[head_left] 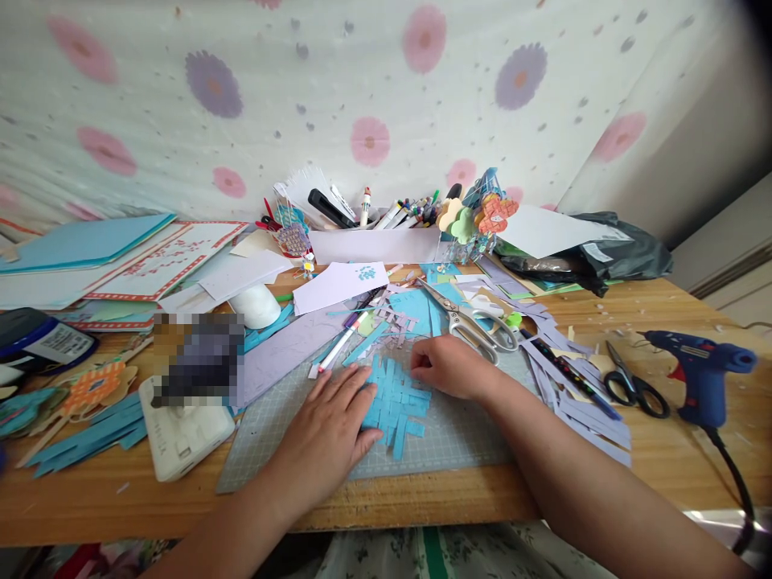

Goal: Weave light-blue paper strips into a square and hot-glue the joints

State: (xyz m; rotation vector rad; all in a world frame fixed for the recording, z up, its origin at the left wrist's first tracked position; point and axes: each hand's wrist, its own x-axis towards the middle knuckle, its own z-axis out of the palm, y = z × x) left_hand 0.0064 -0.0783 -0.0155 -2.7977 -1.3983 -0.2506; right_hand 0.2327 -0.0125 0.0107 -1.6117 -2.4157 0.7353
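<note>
A piece of woven blue paper strips (395, 406) lies on the grey cutting mat (271, 446), with uneven strip ends sticking out. My left hand (338, 418) rests flat over its left side, fingers stretched out. Just beyond its upper right edge, my right hand (449, 366) is closed with the fingers curled in; whatever the fingertips may hold is hidden. Large silver scissors (467, 322) lie right behind my right hand. A white pen with a pink end (346, 342) and scraps of blue and lilac paper lie behind the weave.
To the right are lilac paper strips (555, 386), small black scissors (636, 390) and a blue glue gun (703, 378) with its cord. On the left sit a white device (186, 438), blue strips (96, 434) and a dark jar (45, 342). A pen holder (374, 245) stands at the back.
</note>
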